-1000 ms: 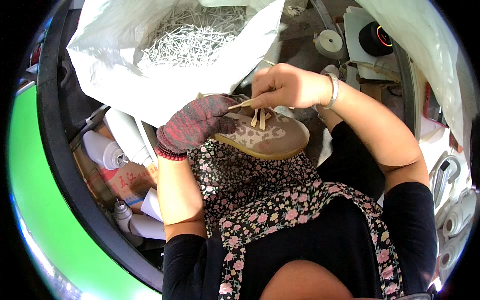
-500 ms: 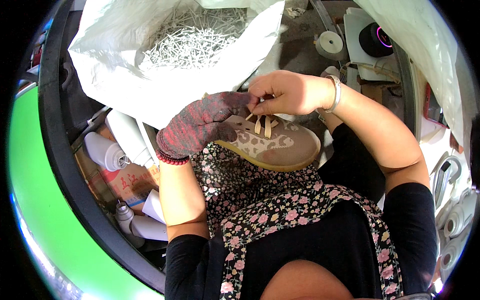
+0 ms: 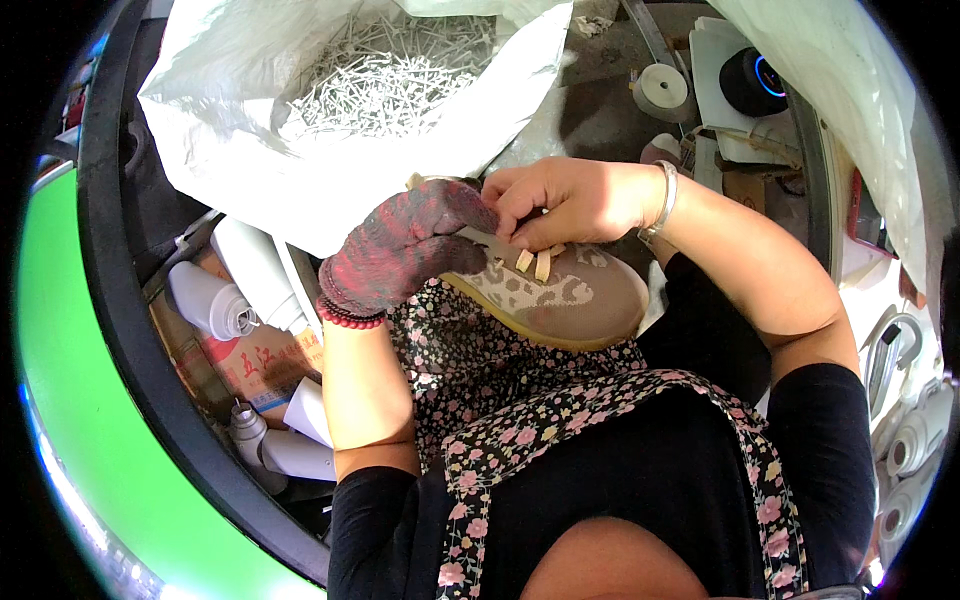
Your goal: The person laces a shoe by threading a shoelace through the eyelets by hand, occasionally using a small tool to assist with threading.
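A tan knit shoe (image 3: pixel 580 295) with a pale blotched pattern and yellowish sole lies over my lap, toe pointing right. My left hand (image 3: pixel 410 240), in a dark red and black knit glove, is closed around the shoe's ankle end. Flat cream shoelaces (image 3: pixel 541 264) cross the shoe's upper. With fingertips pinched, my bare right hand (image 3: pixel 565 205) presses at the lacing near the tongue. A lace appears to be between those fingers, though its end is hidden. A silver bangle (image 3: pixel 668 195) circles the right wrist, and dark red beads circle the left.
A big white sack (image 3: pixel 230 150) full of small white plastic pieces (image 3: pixel 390 95) stands just beyond my hands. Thread cones (image 3: pixel 205 302) and a cardboard box (image 3: pixel 260 365) are on the left. At the far right are a tape roll (image 3: pixel 661 90) and a round black speaker (image 3: pixel 750 85).
My right hand has moved down and slightly left onto the lacing. The shoe has shifted a little right and down. The speaker's light ring has turned from pink to blue.
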The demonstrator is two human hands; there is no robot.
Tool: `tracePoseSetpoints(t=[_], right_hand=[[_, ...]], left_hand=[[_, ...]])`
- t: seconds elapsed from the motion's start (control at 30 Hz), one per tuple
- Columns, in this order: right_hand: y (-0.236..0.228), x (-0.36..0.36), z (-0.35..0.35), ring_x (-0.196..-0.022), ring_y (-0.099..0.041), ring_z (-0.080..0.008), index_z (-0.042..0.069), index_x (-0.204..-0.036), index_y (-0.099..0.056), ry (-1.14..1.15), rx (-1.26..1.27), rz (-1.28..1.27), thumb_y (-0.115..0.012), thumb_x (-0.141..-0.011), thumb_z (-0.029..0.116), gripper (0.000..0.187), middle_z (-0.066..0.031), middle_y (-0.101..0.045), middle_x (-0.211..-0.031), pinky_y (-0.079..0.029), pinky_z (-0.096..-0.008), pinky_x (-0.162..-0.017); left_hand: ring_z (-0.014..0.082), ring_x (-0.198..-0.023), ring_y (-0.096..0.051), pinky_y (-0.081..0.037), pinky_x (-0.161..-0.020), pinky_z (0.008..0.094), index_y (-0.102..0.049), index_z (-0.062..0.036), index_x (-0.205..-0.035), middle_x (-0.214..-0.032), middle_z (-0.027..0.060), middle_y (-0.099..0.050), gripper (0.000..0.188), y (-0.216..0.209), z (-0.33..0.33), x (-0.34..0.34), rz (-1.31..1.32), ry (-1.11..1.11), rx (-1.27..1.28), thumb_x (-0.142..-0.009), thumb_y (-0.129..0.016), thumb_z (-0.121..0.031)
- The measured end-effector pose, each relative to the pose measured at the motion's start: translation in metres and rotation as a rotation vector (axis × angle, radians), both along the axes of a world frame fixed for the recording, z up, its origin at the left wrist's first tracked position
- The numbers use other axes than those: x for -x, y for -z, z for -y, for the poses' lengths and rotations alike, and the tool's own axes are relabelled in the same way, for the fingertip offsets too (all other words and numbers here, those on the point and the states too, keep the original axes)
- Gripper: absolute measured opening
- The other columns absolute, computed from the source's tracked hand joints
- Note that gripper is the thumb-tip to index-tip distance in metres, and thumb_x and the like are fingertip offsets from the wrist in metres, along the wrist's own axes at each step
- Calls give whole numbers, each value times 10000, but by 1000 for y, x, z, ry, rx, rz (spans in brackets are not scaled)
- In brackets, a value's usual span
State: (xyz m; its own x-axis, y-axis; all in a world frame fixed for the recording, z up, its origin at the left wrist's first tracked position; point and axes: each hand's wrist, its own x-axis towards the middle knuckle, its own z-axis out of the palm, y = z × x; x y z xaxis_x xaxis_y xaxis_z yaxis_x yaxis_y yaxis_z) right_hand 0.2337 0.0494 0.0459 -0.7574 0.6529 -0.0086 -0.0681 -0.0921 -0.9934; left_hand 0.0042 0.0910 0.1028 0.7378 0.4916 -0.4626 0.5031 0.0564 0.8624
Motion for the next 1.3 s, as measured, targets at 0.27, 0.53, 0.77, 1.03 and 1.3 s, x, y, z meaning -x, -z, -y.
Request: tracePoseSetpoints(t=[0.27,0.53,0.77,1.03,1.3], right_hand=[[-7,8,9,-827,-621,-209,27,-1038,-591,403,-251,253,-561,-798,4,243,-114,-626,-888,-486,-291,-743],[-5,17,9,-792,-625,-301,117,-942,-623,426,-834,439,-631,-799,216,174,-106,-600,-780,-508,-360,-743],[-67,-22,-1,-880,-627,-179,69,-888,-597,663,116,-487,-522,-967,196,167,-101,-632,-941,-526,-299,-769],[-129,-131,44,-650,-558,-152,50,-985,-554,357,120,-1020,-405,-1006,293,285,-75,-588,-793,-515,-268,-678],[-121,-104,63,-426,-516,-139,-12,-1109,-509,666,235,-1183,-422,-991,163,228,-92,-579,-609,-442,-257,-403]], left_hand=[[142,-914,-588,-492,-756,267,-550,-4,-1188,-1022,77,-619,438,9,1,-12,-21,-186,-209,-767,-641,-79],[167,-973,-582,-500,-845,301,-445,-15,-1318,-1083,83,-600,540,24,0,-7,102,-260,-107,-837,-660,-136],[224,-984,-609,-478,-861,338,-547,-67,-1232,-1077,119,-621,459,33,0,-13,-192,-120,-464,-811,-678,-191],[308,-1003,-576,-438,-915,407,-579,-124,-1217,-1057,120,-646,423,63,-9,12,-372,75,-866,-818,-685,-217],[318,-1010,-586,-422,-952,406,-534,-121,-1254,-1012,99,-665,461,66,-15,35,-419,87,-986,-820,-666,-205]])
